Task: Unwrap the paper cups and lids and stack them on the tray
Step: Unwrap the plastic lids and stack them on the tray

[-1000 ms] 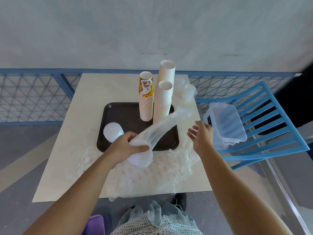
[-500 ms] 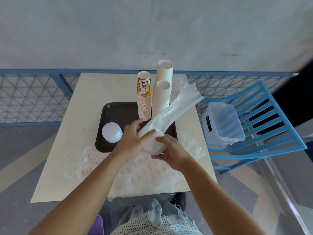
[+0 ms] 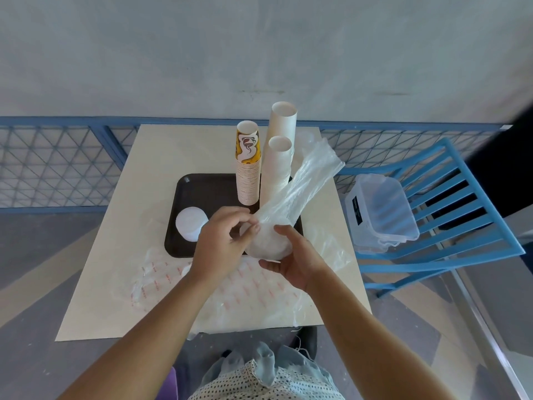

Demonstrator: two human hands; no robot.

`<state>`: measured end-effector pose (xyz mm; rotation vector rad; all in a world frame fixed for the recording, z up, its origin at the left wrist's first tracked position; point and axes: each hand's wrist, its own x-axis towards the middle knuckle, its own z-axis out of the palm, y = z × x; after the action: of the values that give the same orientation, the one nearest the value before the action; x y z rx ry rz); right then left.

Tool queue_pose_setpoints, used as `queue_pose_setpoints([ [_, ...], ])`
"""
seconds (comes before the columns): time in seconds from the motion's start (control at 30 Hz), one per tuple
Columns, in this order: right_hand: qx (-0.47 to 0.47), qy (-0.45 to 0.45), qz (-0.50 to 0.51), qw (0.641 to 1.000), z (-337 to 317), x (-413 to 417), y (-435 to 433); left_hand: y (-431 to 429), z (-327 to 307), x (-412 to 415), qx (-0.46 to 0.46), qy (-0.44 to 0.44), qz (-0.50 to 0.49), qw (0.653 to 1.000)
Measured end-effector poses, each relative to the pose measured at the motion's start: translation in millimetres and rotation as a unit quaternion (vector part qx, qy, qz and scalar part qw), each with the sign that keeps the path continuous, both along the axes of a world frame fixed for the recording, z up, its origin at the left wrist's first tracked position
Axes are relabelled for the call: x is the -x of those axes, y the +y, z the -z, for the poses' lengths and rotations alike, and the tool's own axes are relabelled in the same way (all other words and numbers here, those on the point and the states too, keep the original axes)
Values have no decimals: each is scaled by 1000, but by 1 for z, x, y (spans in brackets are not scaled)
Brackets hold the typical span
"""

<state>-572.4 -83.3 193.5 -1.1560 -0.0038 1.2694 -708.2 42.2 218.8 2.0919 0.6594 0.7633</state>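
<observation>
Since a second ago the right hand (image 3: 297, 261) has come in from the chair side to cup the bundle of lids (image 3: 268, 243), and the left hand (image 3: 222, 243) has shifted to the neck of the plastic sleeve (image 3: 302, 183). The bundle sits between both hands, over the near right corner of the tray (image 3: 202, 192); the sleeve's empty length runs up and away to the right, past the cup stacks (image 3: 248, 180). The left fingers pinch the film just above the lids; the right fingers and thumb curl round the bundle from below and the right. Judging by this, the film must be drawn off along that long axis.
</observation>
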Motion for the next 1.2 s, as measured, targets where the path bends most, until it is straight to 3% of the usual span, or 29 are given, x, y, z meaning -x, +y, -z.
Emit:
queue_pose_setpoints([
  [0.13, -21, 71, 43, 996, -5, -5, 2, -3, 5, 6, -13, -7, 29, 999],
  [0.37, -110, 93, 8, 990, -22, -20, -1, -3, 12, 14, 11, 20, 84, 996],
  [0.5, -57, 89, 50, 993, -24, -27, 4, 2, 27, 17, 2, 109, 98, 989],
  [0.67, -19, 58, 57, 997, -27, -31, 6, 14, 33, 22, 64, 246, 120, 960],
  [0.77, -3, 27, 49, 998, -30, -31, 4, 14, 14, 16, 213, 184, 51, 958],
  [0.87, 13, -17, 21, 1000, -36, -27, 3, 15, -4, -2, 401, 50, -24, 914],
  [1.0, 35, -94, -23, 995, -37, -11, 11, -1, -14, -25, 477, 78, -38, 875],
  [1.13, 10, -92, -34, 995, -30, -6, 11, -12, -12, -35, 525, 79, -78, 844],
  [1.2, -8, -101, -21, 995, -22, -3, 9, -9, -9, -32, 539, 78, -50, 837],
])
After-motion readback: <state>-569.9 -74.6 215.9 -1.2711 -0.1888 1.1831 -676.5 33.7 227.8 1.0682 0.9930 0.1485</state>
